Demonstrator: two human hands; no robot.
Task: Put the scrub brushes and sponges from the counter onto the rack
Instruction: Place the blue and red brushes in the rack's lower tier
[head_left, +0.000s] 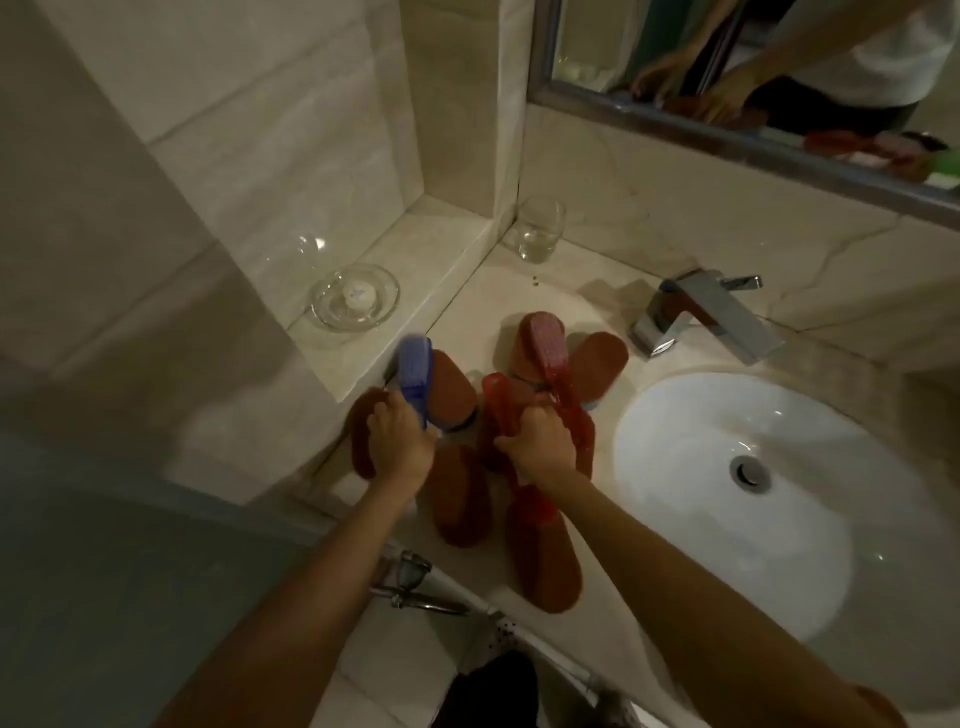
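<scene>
1. Counter: narrow strip between the sink on the right and a raised ledge on the left; front edge close to the body, little free room.
2. Sponges: brown, crowded mid-counter, some under the hands, count unclear.
3. Left hand: grip closed on the blue brush, bristles blurred.
4. Right hand: grip closed on a red brush; pink brush beside it, overlap unclear.
5. Glass in the back corner holds some clear liquid; glass dish on the ledge holds a small white item.
</scene>
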